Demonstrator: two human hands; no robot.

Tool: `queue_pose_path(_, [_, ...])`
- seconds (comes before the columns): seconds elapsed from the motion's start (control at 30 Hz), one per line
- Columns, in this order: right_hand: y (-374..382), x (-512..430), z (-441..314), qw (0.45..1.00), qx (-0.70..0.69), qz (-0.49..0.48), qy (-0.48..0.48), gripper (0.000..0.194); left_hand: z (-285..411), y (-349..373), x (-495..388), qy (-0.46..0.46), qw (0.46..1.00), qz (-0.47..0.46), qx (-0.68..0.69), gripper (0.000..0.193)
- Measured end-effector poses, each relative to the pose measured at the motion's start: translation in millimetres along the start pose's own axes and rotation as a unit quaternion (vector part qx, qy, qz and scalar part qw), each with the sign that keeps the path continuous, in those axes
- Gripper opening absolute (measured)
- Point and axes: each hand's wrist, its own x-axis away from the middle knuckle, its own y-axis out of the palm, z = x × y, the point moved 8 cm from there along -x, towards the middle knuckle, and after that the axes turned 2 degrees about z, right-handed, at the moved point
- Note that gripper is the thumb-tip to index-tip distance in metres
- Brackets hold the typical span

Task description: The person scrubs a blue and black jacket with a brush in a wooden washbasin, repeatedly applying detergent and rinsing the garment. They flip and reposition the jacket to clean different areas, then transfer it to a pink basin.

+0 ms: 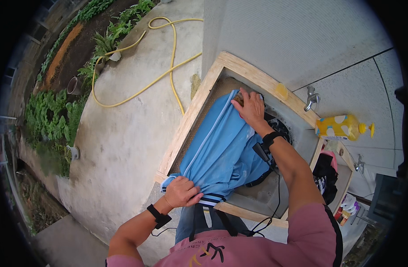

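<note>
A light blue garment [214, 133] with white piping and a dark striped cuff or hem lies stretched over the textured washboard slope [225, 87] of a wash sink. My left hand [182, 192] grips bunched fabric at the near edge of the sink. At the far end my right hand [250, 108] is curled over a small brownish object [238, 98], perhaps a scrubbing brush, pressed on the cloth; the fingers partly hide it. Dark wet cloth [278, 126] with suds sits in the basin beside the garment.
A yellow bar of soap [281, 90] rests on the tan sink rim [250, 71]. Beyond are a metal tap [311, 98] and a yellow pump bottle [340, 127]. A second basin holds dark and pink cloth [325, 173]. A yellow hose [137, 95] loops over the concrete. A cable hangs by my right forearm.
</note>
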Motion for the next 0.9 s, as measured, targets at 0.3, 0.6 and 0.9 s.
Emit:
queue_pose_path(0.3, [32.3,18.7,-60.3,0.985,-0.05,0.095,-0.138,0.07,0.4,-1.2,1.8,-0.002,1.0,-0.014,0.005,0.017])
queue_pose_path(0.6, [27.6,-64.8,-0.2,0.944,-0.24,-0.224,0.03,0.109,-40.5,-21.9,-21.2,-0.239,0.967,0.057,-0.074,0.023])
queue_pose_path(0.9, [16.9,23.6,-66.3,0.885,-0.028,-0.387,-0.258,0.096,-73.3,29.1,-12.5,-0.343,0.922,-0.157,-0.086,0.023])
